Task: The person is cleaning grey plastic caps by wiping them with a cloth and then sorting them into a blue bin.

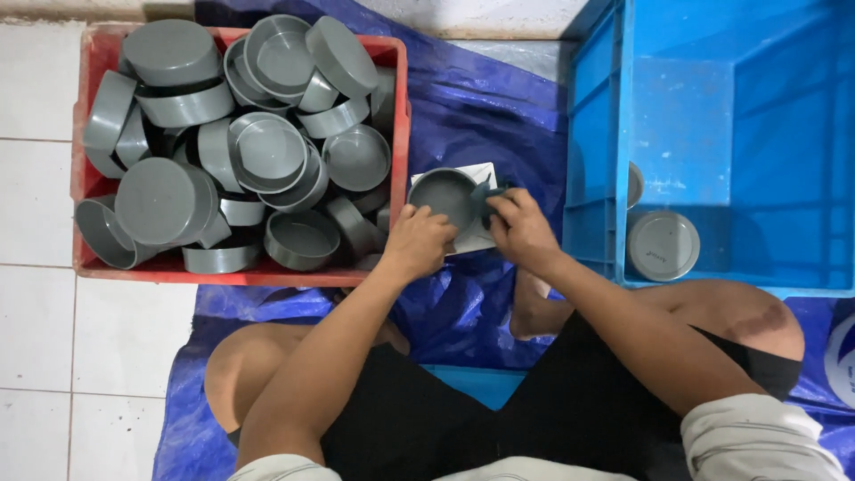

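A grey round plastic cap [443,193] lies open side up on a white square pad [482,238] between the two crates. My left hand [417,240] grips its near left rim. My right hand [522,229] pinches a small dark blue-grey piece [484,194] against the cap's right edge. I sit cross-legged with both knees bare, on a blue tarp [481,107].
A red crate [399,107] on the left is heaped with several grey caps [267,147]. A blue crate [597,134] on the right holds two grey caps [663,245] near its front left corner. White floor tiles [36,338] lie to the left.
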